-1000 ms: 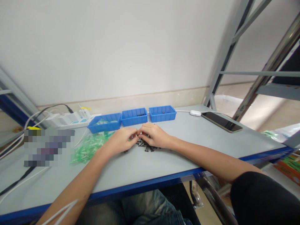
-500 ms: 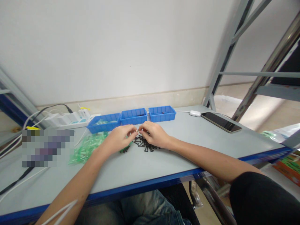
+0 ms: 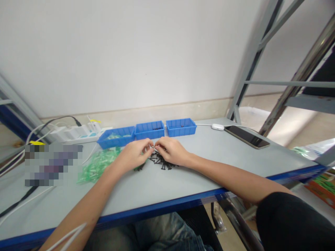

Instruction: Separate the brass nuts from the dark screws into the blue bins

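My left hand (image 3: 136,152) and my right hand (image 3: 171,150) meet fingertip to fingertip above the table. Both are closed in a pinch around something small between them, too small to make out. Just below and behind my right hand lies a pile of black screws (image 3: 162,162), partly covered by that hand. Under my left hand sits a smaller bunch of dark screws (image 3: 141,166) with some green by it. Beside my left wrist is a clear bag of green plastic pieces (image 3: 98,165).
Along the back stand three blue bins: a left bin (image 3: 116,141) with greenish contents, a middle bin (image 3: 149,134) and a right bin (image 3: 181,130) with a few small dark pieces. A phone (image 3: 247,136) and white case (image 3: 217,127) lie right; a power strip (image 3: 81,134) and cables left.
Almost nothing differs. Both hands hold the same pinch over the table, with only a very slight shift of the fingers.
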A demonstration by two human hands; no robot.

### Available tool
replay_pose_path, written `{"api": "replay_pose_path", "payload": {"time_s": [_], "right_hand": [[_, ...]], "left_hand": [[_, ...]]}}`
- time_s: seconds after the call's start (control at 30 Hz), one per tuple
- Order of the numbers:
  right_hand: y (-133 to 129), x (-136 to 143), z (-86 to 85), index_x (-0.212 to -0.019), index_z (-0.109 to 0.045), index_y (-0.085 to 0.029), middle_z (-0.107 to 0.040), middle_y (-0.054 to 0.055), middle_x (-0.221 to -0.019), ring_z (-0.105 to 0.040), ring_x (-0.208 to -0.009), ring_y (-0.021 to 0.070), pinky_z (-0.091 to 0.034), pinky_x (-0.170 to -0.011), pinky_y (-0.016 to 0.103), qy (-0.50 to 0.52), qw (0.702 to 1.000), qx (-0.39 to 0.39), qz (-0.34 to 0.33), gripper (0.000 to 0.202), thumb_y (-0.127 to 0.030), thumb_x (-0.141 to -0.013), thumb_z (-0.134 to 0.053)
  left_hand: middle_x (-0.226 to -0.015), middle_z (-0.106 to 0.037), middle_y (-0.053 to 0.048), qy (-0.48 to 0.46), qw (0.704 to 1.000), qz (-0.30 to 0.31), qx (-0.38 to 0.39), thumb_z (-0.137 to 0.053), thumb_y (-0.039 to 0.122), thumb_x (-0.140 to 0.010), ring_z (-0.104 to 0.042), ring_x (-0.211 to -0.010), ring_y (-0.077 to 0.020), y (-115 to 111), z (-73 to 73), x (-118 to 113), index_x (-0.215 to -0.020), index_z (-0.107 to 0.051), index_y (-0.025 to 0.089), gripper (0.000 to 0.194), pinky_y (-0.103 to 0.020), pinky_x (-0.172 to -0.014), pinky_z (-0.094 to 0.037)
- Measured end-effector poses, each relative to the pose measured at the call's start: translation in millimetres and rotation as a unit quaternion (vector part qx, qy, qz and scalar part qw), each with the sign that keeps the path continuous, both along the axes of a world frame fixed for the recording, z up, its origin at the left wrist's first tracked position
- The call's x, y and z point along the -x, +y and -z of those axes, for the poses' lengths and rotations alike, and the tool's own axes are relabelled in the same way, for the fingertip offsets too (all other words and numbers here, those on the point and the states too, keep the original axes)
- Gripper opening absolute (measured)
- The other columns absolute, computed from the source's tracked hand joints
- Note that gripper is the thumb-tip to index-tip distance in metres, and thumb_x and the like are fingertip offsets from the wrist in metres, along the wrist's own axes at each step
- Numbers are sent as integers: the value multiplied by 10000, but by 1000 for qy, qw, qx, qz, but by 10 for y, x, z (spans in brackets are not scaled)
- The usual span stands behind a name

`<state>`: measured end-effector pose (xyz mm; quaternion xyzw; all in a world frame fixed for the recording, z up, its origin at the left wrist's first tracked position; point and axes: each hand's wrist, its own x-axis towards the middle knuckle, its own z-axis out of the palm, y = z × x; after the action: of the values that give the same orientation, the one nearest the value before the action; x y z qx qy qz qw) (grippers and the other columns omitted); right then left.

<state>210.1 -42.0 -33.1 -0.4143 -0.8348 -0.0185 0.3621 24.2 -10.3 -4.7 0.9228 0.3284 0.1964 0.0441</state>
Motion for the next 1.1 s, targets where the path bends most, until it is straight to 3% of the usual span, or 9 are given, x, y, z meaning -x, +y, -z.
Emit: {"api": "replay_pose_path", "payload": {"time_s": [0.43, 0.7, 0.83, 1.0, 1.1], "right_hand": [[27, -8, 29, -887, -536, -167, -583, 39, -802, -505, -743, 145, -367, -671, 253, -4, 1000, -4, 2, 97, -176, -856, -445], [13, 2, 25, -879, -537, -160, -589, 48, -813, -507, -743, 147, -375, -680, 256, -10, 1000, -3, 13, 147, -206, -888, -397], [11, 7, 15, -881, -538, -161, -584, 49, -809, -503, -740, 147, -374, -686, 260, -14, 1000, 2, 17, 166, -210, -898, -380], [12, 7, 3, -839, -540, -160, -575, 51, -786, -494, -737, 148, -372, -686, 262, -26, 999, -3, 22, 198, -227, -908, -367], [14, 11, 3, -828, -539, -158, -573, 47, -778, -491, -729, 144, -371, -684, 257, -29, 999, -2, 25, 204, -220, -910, -363]], "left_hand": [[-709, -603, -13, 26, 1000, -3, 8, -329, 367, -888, -535, -647, -143, -22, -6, -24, -762, -539, 186, 304, -238, -615, -367], [-750, -628, -5, 1, 1000, -8, 22, -406, 388, -865, -578, -685, -156, -2, 22, -14, -1014, -511, 208, 256, -241, -626, -407], [-743, -624, -1, -11, 1000, -6, 22, -423, 371, -853, -580, -678, -155, 9, 36, -16, -1016, -499, 208, 242, -240, -617, -412], [-762, -626, -19, 12, 1000, -13, -9, -386, 343, -867, -568, -689, -155, 6, 32, -14, -872, -556, 202, 221, -241, -627, -396], [-760, -631, -7, 6, 1000, -12, 0, -400, 354, -865, -573, -688, -153, -7, 20, -16, -953, -546, 213, 221, -235, -617, -394]]}}
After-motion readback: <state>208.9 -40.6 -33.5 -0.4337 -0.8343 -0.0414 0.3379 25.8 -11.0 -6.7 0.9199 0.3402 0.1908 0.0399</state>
